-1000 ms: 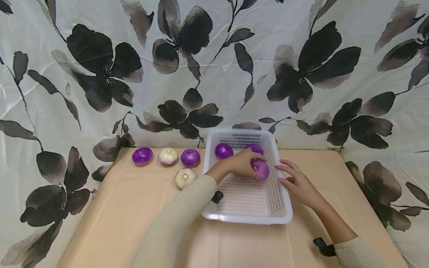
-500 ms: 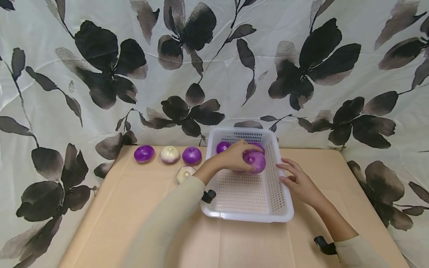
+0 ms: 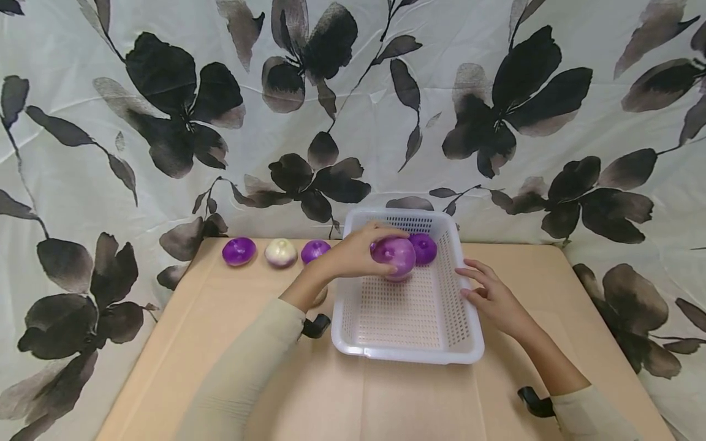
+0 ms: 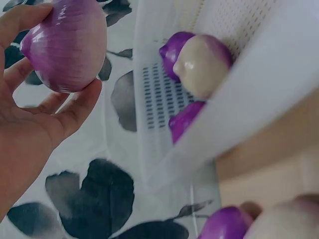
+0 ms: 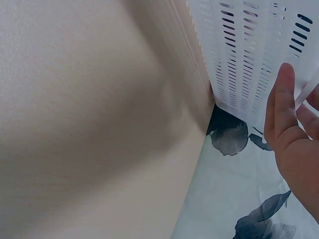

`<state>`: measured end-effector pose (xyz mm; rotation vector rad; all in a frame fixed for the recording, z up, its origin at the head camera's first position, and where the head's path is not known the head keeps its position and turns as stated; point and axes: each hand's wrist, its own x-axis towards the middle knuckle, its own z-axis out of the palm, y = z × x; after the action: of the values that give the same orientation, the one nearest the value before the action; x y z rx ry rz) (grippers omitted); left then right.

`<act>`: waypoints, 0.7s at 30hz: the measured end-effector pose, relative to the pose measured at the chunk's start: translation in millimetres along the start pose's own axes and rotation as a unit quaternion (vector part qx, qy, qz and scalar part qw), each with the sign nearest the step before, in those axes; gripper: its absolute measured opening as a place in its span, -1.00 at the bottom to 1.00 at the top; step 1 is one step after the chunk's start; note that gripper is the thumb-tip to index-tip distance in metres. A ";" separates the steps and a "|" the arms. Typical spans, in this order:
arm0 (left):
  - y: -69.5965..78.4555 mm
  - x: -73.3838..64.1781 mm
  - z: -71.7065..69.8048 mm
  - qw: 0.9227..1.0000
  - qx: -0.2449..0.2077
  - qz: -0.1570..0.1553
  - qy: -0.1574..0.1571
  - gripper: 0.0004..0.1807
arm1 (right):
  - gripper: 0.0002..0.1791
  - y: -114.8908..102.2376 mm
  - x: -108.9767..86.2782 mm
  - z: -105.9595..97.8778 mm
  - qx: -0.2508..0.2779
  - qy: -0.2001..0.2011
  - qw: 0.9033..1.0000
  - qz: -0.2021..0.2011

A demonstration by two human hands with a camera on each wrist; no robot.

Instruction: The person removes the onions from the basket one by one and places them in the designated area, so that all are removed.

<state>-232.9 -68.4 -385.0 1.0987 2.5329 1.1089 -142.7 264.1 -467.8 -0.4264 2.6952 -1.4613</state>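
Note:
Fingers and thumb of my left hand (image 3: 353,251) grip a purple-and-white onion (image 3: 398,256) over the back part of a white perforated plastic basket (image 3: 408,355). The left wrist view shows that held onion (image 4: 72,47) beyond the basket's rim. Inside the basket sit a purple onion (image 3: 423,248) at the back right, a pale onion (image 4: 199,64) and another purple one (image 4: 184,119); the held onion and hand hide some of these from the head view. My right hand (image 3: 496,306) touches the basket's right rim, its fingers fairly straight against the outer wall (image 5: 239,59).
Left of the basket, a purple onion (image 3: 239,251), a pale onion (image 3: 280,253) and another purple onion (image 3: 315,250) stand in a row on the tan table (image 3: 220,331). One more pale onion is mostly behind my left wrist. A floral cloth (image 3: 386,141) hangs behind.
My left hand has carried the onion leftward and slightly back over the basket. The back-right purple onion now shows fully, while the back-left one is covered. My right hand stays at the rim.

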 end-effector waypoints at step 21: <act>-59.4 -101.9 -44.7 0.984 -0.016 -0.094 0.148 -0.24 | -0.47 20.9 28.7 -14.4 -0.010 -0.013 0.999 -0.037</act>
<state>-211.9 -190.6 -407.9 0.7116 2.7566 1.3407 -177.3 279.1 -474.5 -0.5494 2.7036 -1.4358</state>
